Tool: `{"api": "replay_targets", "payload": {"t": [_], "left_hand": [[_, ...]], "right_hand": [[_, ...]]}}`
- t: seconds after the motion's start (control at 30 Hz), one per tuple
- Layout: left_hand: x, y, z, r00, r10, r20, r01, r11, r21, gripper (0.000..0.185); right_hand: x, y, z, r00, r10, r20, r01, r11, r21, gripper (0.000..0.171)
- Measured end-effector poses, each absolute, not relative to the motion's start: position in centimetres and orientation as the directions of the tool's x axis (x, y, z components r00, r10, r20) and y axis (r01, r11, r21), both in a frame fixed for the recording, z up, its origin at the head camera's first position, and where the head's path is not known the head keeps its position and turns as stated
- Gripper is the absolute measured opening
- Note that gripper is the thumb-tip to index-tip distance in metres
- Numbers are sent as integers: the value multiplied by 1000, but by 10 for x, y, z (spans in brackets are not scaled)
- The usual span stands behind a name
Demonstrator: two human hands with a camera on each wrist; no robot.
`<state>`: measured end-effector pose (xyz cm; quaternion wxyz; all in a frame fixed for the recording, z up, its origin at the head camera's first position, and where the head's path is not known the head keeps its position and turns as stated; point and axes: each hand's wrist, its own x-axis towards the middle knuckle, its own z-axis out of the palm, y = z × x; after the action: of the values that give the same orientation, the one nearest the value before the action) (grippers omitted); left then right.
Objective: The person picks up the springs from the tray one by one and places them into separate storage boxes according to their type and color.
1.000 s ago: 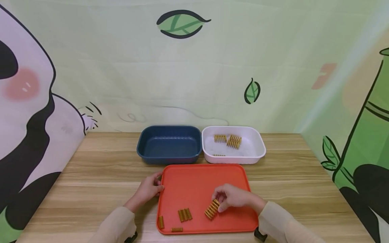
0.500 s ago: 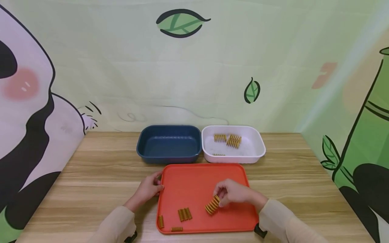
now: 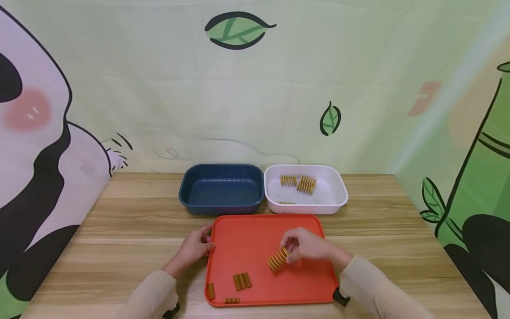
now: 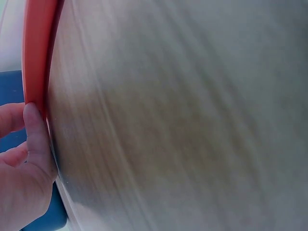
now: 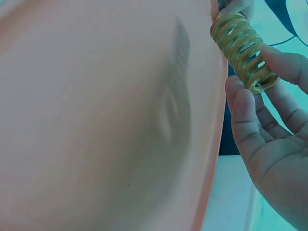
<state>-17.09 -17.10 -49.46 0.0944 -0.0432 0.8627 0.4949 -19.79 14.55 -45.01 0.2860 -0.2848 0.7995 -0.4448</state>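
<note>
My right hand [image 3: 304, 245] pinches one end of a yellow coil spring [image 3: 278, 258] and holds it just above the orange tray [image 3: 255, 239]. The right wrist view shows the spring [image 5: 243, 50] caught between fingertips, over the tray floor [image 5: 96, 120]. My left hand [image 3: 195, 248] rests against the tray's left rim, with the thumb [image 4: 38, 139] pressed to the orange edge [image 4: 36, 53]. A pair of springs [image 3: 242, 281] lies on the tray near the front, another spring [image 3: 210, 290] at the front left corner and a small one [image 3: 232, 301] on the front rim.
Behind the tray stand a dark blue bin [image 3: 221, 189] with nothing visible inside and a white bin [image 3: 305, 189] that contains several yellow springs. The wooden table [image 3: 119, 221] meets a painted wall at the back and right.
My right hand has lifted the spring off the tray and carried it slightly up and away from me. The left hand has stayed on the tray's rim.
</note>
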Motion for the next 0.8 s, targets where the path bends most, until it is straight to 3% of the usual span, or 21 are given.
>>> {"api": "replay_targets", "payload": {"t": [0.8], "left_hand": [[-172,-171,-497,-977,15,-214,-178,502,846,54]], "right_hand": [[-211,149,-434,-750,-658,-64,-267,391,-881,27]]}}
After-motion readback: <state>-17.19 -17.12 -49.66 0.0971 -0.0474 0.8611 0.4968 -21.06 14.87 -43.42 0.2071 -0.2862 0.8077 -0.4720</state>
